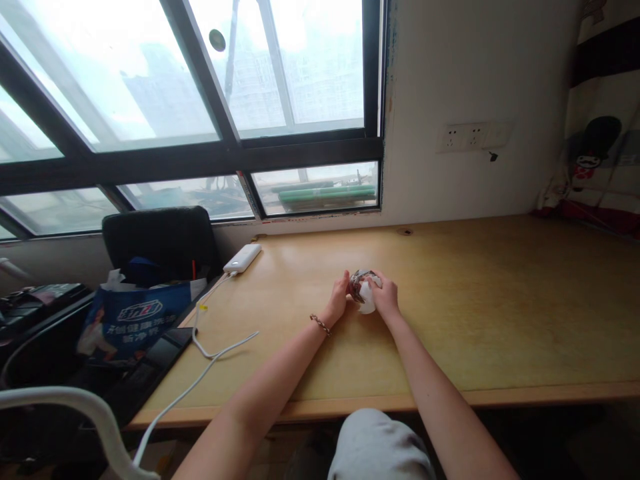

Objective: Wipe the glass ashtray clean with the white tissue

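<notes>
Over the wooden desk (480,300), my two hands meet around a small, roundish, shiny object (356,285) with dark, reddish and silvery patches; its kind is too small to make out. My left hand (339,298), with a braided bracelet on the wrist, grips its left side. On the other side my right hand (387,297) is closed on a white tissue-like piece (367,299), which lies against the object and hangs down from the fingers. Some of the fingers are hidden behind what they hold.
A white power bank (243,258) with a white cable (197,337) lies at the desk's left edge. Left of the desk stand a black chair (159,233) and a blue bag (135,317). A white curved tube (75,398) crosses the lower left corner. Behind are windows and wall sockets (475,136).
</notes>
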`<move>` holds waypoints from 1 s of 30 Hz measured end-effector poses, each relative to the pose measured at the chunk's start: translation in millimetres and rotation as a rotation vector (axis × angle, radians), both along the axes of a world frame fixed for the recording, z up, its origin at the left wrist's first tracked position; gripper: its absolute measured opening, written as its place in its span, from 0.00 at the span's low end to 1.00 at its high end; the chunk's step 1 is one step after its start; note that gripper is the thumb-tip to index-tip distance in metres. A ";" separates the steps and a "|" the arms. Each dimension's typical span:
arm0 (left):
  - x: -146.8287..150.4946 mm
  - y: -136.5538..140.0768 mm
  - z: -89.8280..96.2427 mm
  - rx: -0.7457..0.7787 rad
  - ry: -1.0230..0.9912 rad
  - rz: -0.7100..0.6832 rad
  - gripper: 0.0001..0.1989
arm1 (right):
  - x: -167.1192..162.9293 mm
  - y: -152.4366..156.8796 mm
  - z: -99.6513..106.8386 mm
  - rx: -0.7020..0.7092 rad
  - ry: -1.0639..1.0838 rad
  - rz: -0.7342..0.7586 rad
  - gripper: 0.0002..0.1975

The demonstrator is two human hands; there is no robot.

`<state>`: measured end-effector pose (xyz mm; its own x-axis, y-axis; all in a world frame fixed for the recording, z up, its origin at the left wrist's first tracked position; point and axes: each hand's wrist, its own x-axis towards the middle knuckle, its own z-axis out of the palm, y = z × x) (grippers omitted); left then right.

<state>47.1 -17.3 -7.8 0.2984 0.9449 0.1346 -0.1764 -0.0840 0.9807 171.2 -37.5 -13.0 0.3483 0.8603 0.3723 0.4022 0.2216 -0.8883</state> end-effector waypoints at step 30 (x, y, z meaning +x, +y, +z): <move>16.8 -14.7 -4.6 0.307 0.512 0.072 0.20 | -7.6 2.2 4.7 0.004 1.020 0.143 0.18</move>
<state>63.9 -31.9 -12.4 0.3340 0.9059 0.2603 0.3285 -0.3708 0.8687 163.6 -35.3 -8.4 0.3949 0.9179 -0.0402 -0.5735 0.2121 -0.7913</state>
